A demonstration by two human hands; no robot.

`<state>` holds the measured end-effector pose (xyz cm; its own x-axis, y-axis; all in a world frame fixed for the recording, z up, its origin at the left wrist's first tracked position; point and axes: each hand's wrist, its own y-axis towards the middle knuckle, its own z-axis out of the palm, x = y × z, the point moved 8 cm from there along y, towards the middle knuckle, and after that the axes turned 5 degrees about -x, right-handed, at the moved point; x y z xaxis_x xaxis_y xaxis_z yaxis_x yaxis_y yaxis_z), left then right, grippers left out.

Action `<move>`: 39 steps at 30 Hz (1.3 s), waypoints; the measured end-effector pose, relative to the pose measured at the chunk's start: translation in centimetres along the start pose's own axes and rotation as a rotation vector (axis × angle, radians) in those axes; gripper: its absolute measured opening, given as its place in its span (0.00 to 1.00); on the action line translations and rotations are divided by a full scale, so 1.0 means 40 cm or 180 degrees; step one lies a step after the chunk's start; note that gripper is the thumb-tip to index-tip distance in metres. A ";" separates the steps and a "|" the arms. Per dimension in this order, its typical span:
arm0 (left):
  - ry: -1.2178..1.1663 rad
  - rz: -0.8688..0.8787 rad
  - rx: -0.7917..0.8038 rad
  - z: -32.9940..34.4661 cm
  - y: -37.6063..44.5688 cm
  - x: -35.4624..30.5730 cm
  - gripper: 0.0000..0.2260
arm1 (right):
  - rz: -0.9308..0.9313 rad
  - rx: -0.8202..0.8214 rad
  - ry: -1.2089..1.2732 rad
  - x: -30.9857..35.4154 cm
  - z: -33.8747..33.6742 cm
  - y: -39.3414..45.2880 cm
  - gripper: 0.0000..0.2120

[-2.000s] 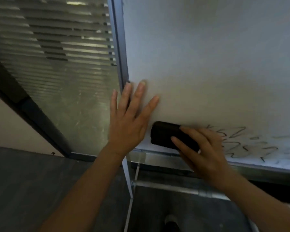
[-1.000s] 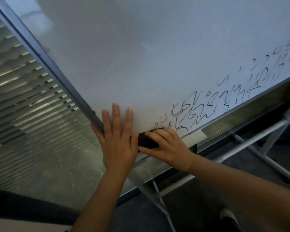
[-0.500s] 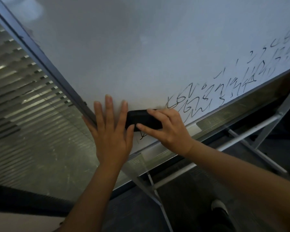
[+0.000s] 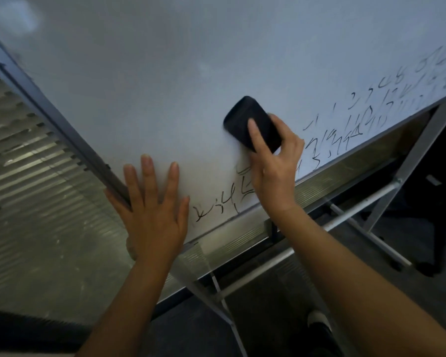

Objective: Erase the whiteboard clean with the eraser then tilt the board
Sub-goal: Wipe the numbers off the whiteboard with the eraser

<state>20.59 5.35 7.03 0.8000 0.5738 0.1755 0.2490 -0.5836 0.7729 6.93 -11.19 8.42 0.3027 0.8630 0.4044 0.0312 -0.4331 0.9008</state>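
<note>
Eraser [image 4: 252, 124], black, lies against the whiteboard [image 4: 165, 73] above the scribbled marker writing [image 4: 345, 124], gripped by the right hand [image 4: 273, 163] with fingers curled round it. Left hand [image 4: 152, 212] presses flat at the board's lower left corner, fingers [image 4: 147, 176] spread straight.

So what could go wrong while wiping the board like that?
The eraser sits above the marker scribbles near the left hand, so those could get missed. The right hand lies over some writing and might smear it. The whiteboard could swing if pushed hard.
</note>
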 end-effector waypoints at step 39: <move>0.0639 0.1655 -0.0626 -0.033 0.240 -0.236 0.26 | 0.2013 0.0129 0.0383 -0.141 -0.003 -0.049 0.35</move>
<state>14.73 -4.91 13.59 0.6663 0.3496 0.6586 -0.2692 -0.7109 0.6497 5.04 -15.18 4.39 0.1656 0.4601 0.8723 -0.0815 -0.8751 0.4770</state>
